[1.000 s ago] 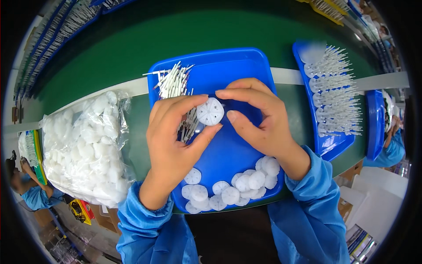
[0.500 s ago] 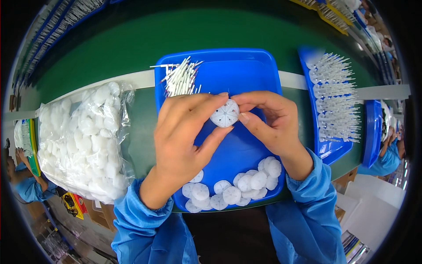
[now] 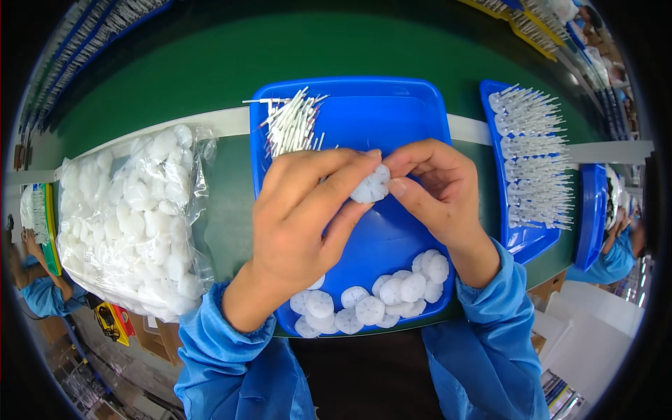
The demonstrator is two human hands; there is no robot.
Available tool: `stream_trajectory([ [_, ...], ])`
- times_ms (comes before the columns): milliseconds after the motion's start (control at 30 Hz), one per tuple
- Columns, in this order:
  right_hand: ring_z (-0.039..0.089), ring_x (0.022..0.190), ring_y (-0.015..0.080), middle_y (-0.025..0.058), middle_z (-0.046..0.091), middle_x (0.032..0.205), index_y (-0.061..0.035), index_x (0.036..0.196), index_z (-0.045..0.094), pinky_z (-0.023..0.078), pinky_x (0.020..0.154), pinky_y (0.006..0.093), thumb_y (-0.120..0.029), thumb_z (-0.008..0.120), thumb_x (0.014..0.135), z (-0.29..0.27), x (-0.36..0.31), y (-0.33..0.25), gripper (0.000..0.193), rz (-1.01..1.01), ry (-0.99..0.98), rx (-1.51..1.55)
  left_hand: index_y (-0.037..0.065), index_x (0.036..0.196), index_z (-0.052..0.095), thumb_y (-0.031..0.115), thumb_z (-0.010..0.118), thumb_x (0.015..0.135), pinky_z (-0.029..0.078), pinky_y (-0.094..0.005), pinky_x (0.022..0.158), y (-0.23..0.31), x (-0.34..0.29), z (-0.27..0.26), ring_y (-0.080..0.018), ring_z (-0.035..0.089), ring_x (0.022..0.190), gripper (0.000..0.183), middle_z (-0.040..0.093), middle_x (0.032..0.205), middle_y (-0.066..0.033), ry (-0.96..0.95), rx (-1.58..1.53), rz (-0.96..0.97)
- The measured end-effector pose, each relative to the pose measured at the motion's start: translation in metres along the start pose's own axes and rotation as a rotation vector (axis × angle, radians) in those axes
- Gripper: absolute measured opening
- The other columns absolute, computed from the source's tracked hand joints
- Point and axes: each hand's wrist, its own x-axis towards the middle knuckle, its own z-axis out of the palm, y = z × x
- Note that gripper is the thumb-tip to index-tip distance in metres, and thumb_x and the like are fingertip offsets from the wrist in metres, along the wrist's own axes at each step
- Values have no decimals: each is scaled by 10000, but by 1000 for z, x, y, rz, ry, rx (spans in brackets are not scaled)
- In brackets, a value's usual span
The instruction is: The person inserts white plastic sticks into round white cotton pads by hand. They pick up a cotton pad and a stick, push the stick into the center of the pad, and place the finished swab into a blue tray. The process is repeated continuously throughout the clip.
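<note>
Over a blue tray (image 3: pixel 378 241), a white, translucent round disc (image 3: pixel 371 186) with segment lines and small dark marks on its face is between my hands. My left hand (image 3: pixel 297 213) pinches it from the left, fingers over the top edge and thumb beneath. At its right rim, the thumb and forefinger of my right hand (image 3: pixel 448 199) are drawn together; anything thin between those tips is too small to make out. A pile of thin white sticks (image 3: pixel 294 126) lies at the tray's far left. Several similar discs (image 3: pixel 369 310) are heaped along its near side.
To the left lies a clear plastic bag (image 3: pixel 133 224) full of white rounded pieces. On the right, a blue tray (image 3: pixel 521 245) holds rows of discs with upright white sticks (image 3: pixel 532 147). All rest on a green table (image 3: pixel 231 175). Other people work at both edges.
The disc has tilted away and shifted slightly right, so its face shows less. My left fingers cover more of it. Both hands moved a little to the right.
</note>
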Motion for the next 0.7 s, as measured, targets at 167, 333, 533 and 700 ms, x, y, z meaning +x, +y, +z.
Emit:
stream_trajectory([
  [167, 732, 967, 115, 66, 769, 1030, 16, 1093, 718, 590, 878, 272, -9, 822, 962, 1, 1, -5, 169, 164, 28, -35, 43, 1269, 796, 17, 899, 737, 567, -402, 895, 0, -4, 5, -307, 696, 1048, 543, 748, 1197, -106, -21, 38, 55],
  [333, 715, 1001, 112, 56, 757, 1070, 8, 1146, 695, 575, 911, 280, 0, 825, 953, 0, 2, -3, 234, 107, -23, 6, 53, 1228, 799, 19, 889, 759, 581, -404, 861, 4, 0, 5, -292, 705, 1012, 478, 759, 1192, -77, 16, 49, 15],
  [533, 713, 1032, 142, 64, 745, 1106, 14, 1244, 682, 567, 973, 309, 14, 793, 965, 5, 3, -1, 301, 29, -62, 37, 60, 1237, 801, 18, 876, 798, 591, -390, 839, 3, 1, 2, -281, 714, 993, 447, 754, 1208, -82, 58, 12, -11],
  [700, 735, 1042, 183, 75, 758, 1108, -10, 1240, 716, 579, 977, 338, -1, 766, 965, 7, 2, -2, 279, 45, 8, -112, 49, 1338, 786, 45, 799, 928, 581, -356, 888, -7, 0, -15, -244, 707, 1025, 410, 690, 1329, -146, 213, -230, -157],
])
